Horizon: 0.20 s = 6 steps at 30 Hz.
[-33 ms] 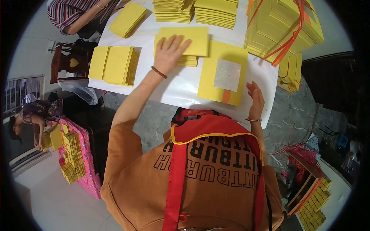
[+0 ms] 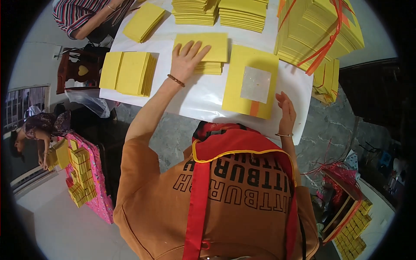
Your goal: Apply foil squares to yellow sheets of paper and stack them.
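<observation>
My left hand (image 2: 186, 60) lies palm down with fingers spread on a folded yellow paper sheet (image 2: 216, 45). This sheet rests on top of a small stack of folded yellow paper (image 2: 209, 69), whose lower layers show beneath its front edge. To the right lies a flat yellow paper sheet (image 2: 234, 82) bearing a silvery square patch (image 2: 256, 84) and an orange strip (image 2: 254, 108). Beside that sheet's right edge is my right hand (image 2: 287, 113), fingers stretched and holding nothing; it appears apart from the paper.
Folded yellow stacks (image 2: 130, 73) stand at left and along the table's far side (image 2: 242, 17). A tall paper pile (image 2: 318, 34) with red ties fills the far right. Another person's arm (image 2: 95, 21) reaches in at far left. A second person (image 2: 45, 125) handles yellow paper at left.
The folded sheet has shifted left, squarer over the small stack, and my left hand has moved slightly left with it. My right hand has barely moved.
</observation>
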{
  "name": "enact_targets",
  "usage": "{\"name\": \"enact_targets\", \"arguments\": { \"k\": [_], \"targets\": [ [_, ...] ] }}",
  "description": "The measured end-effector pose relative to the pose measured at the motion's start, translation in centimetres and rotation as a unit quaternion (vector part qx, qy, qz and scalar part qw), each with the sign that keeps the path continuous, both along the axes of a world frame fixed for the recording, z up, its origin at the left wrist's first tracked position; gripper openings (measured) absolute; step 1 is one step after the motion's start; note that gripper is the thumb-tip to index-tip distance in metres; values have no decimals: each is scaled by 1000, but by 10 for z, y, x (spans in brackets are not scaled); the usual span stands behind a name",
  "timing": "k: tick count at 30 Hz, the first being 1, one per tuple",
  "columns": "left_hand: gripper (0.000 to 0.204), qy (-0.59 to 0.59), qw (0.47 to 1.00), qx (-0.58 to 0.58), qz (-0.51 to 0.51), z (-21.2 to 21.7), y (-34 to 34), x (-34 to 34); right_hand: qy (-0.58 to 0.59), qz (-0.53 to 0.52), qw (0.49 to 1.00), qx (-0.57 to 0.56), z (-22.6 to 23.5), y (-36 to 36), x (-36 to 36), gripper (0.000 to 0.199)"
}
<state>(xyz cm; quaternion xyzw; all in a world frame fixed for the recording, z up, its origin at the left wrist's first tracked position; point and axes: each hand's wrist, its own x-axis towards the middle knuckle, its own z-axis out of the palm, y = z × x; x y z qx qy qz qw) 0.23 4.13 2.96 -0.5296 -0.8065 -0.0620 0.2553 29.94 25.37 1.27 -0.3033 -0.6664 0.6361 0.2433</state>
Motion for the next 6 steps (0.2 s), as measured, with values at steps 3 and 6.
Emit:
{"name": "enact_targets", "arguments": {
  "k": [3, 6],
  "targets": [
    [56, -31, 998, -57, 10, -41, -18, -15, -17, 41, 999, 20, -7, -4, -5, 36],
    [66, -110, 986, -126, 24, -49, -15, -14, -25, 80, 996, 0, -8, -7, -5, 35]
  ]
}}
